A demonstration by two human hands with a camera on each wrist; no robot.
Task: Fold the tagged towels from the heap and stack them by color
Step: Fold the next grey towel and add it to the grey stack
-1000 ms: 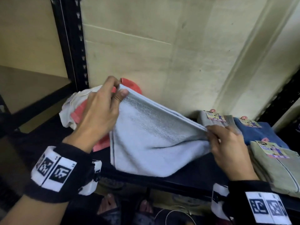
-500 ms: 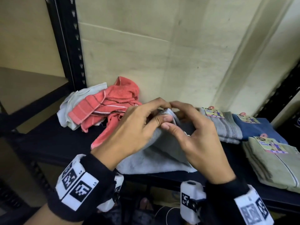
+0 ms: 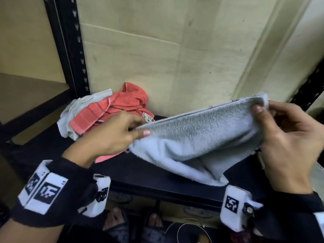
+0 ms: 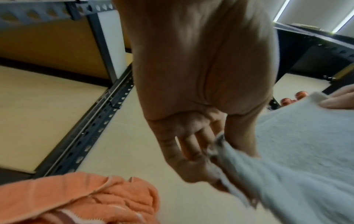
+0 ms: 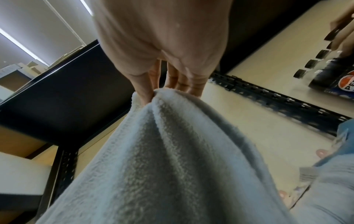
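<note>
A pale grey towel (image 3: 198, 142) hangs stretched between my two hands above the dark shelf (image 3: 133, 174), its lower fold sagging onto the shelf. My left hand (image 3: 140, 131) pinches its left end, as the left wrist view shows on the grey towel (image 4: 298, 174). My right hand (image 3: 261, 109) pinches the raised right end, thumb on the near face; the right wrist view shows the grey towel (image 5: 162, 159) bunched at my fingertips. Behind my left hand lies the heap: a coral towel (image 3: 119, 109) with a tag (image 3: 148, 118) over a whitish towel (image 3: 78, 111).
A black perforated upright (image 3: 70, 44) stands at the left, with a tan shelf board (image 3: 29, 92) beyond it. The pale wall (image 3: 175, 55) closes the back. Folded towels (image 5: 335, 174) lie at the right in the right wrist view. Feet and a cable show below the shelf.
My hands met at the middle of the grey towel half a second ago. Now they have drawn apart, stretching the folded towel, with my right hand raised to the right.
</note>
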